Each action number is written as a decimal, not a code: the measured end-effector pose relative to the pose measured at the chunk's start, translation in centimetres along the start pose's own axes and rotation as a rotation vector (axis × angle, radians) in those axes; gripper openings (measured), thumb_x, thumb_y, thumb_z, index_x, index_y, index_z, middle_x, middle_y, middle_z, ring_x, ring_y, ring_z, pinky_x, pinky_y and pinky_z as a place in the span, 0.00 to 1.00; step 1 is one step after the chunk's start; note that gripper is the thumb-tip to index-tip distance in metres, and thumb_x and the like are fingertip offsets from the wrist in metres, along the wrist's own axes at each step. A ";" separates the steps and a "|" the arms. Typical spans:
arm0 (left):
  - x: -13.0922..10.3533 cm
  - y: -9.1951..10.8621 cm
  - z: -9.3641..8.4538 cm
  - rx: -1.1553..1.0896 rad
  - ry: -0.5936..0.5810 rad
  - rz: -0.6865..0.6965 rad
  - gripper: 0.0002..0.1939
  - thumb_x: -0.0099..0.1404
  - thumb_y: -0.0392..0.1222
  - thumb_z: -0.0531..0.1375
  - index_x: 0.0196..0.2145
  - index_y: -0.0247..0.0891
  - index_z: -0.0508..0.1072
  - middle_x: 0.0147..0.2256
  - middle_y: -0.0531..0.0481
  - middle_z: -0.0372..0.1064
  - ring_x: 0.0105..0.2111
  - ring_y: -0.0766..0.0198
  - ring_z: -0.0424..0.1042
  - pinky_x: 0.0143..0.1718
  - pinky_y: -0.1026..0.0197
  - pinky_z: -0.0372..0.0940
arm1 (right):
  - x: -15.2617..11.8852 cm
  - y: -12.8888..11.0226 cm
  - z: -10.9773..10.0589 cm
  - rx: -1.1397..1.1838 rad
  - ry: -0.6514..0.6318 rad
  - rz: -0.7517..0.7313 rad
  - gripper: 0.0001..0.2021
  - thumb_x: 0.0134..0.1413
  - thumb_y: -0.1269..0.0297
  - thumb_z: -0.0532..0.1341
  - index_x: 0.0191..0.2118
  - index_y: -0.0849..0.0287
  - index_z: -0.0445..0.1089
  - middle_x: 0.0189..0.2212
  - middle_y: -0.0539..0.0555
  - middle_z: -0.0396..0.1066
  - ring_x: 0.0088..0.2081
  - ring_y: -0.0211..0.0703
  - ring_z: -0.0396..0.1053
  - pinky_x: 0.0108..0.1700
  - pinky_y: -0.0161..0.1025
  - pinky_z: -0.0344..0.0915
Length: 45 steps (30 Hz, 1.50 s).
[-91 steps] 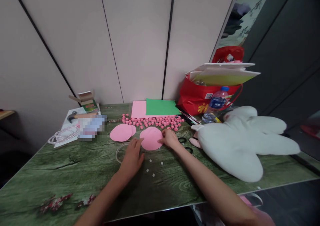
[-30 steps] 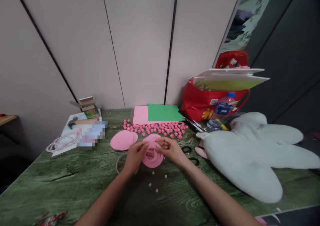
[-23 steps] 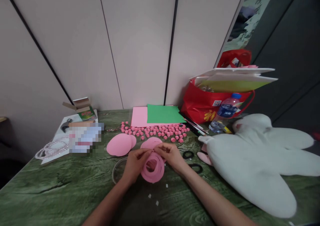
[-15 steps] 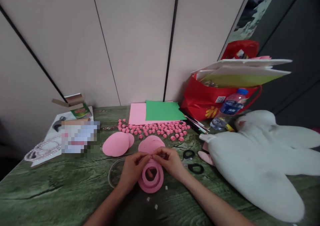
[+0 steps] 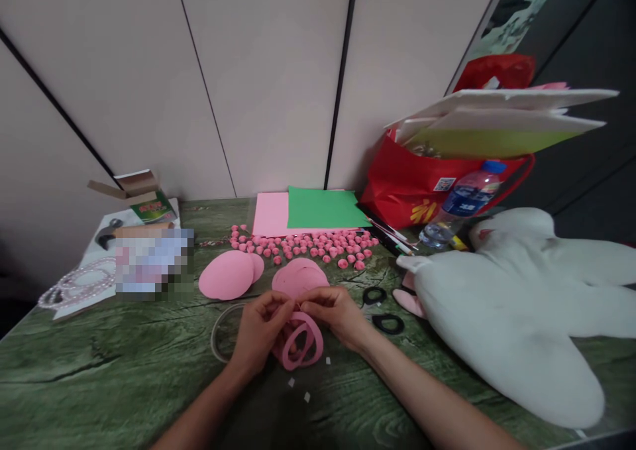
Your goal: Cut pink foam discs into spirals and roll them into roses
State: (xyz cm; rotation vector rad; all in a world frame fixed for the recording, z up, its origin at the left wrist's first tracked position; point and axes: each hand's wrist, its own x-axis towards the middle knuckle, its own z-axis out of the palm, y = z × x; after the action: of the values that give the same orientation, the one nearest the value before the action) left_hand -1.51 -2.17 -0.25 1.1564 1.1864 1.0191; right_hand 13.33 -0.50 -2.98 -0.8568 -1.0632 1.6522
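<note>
A curled pink paper strip hangs in loops below my fingers. Its upper end is pinched by my left hand, whose fingers are closed. Close beside it, my right hand has thumb and index finger together at the same end of the strip; the fingertips nearly meet. Just beyond the hands lie overlapping pink paper discs. A clear ring, seemingly a roll of tape, is partly hidden by my left hand. Black-handled scissors rest right of my right hand.
Many small pink paper rolls spread across the table behind the discs. Pink ovals lie left, green paper at the back. A red bag, a bottle and a white plush toy occupy the right. Beads lie far left.
The strip's loops have tilted and twisted under my fingers, where they lay flatter before. Both hands stay pinched close together. The view has shifted slightly.
</note>
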 end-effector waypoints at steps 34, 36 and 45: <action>0.3 -0.6 0.0 -0.082 -0.094 -0.070 0.12 0.55 0.48 0.59 0.29 0.36 0.64 0.16 0.52 0.72 0.09 0.65 0.67 0.07 0.71 0.55 | 0.3 0.5 -0.2 0.066 0.017 0.094 0.12 0.34 0.60 0.68 0.28 0.62 0.75 0.26 0.52 0.75 0.26 0.37 0.70 0.33 0.35 0.67; 0.4 -0.7 0.0 -0.067 -0.074 -0.062 0.12 0.54 0.48 0.59 0.29 0.36 0.65 0.15 0.53 0.71 0.10 0.66 0.67 0.08 0.71 0.56 | 0.3 0.4 -0.2 0.066 0.030 0.093 0.11 0.34 0.61 0.68 0.28 0.62 0.75 0.26 0.52 0.75 0.26 0.37 0.70 0.31 0.34 0.67; 0.4 -0.8 -0.1 -0.026 -0.026 -0.058 0.11 0.53 0.46 0.60 0.27 0.35 0.65 0.15 0.54 0.71 0.11 0.67 0.67 0.10 0.71 0.59 | 0.3 0.2 -0.2 0.038 0.047 0.096 0.11 0.33 0.61 0.69 0.26 0.63 0.74 0.23 0.51 0.74 0.22 0.35 0.69 0.27 0.33 0.66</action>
State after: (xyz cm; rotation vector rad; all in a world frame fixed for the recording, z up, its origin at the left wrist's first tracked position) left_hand -1.51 -1.85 -1.10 1.1053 1.1768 0.9703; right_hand 13.31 -0.25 -3.28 -0.9302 -0.9687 1.7181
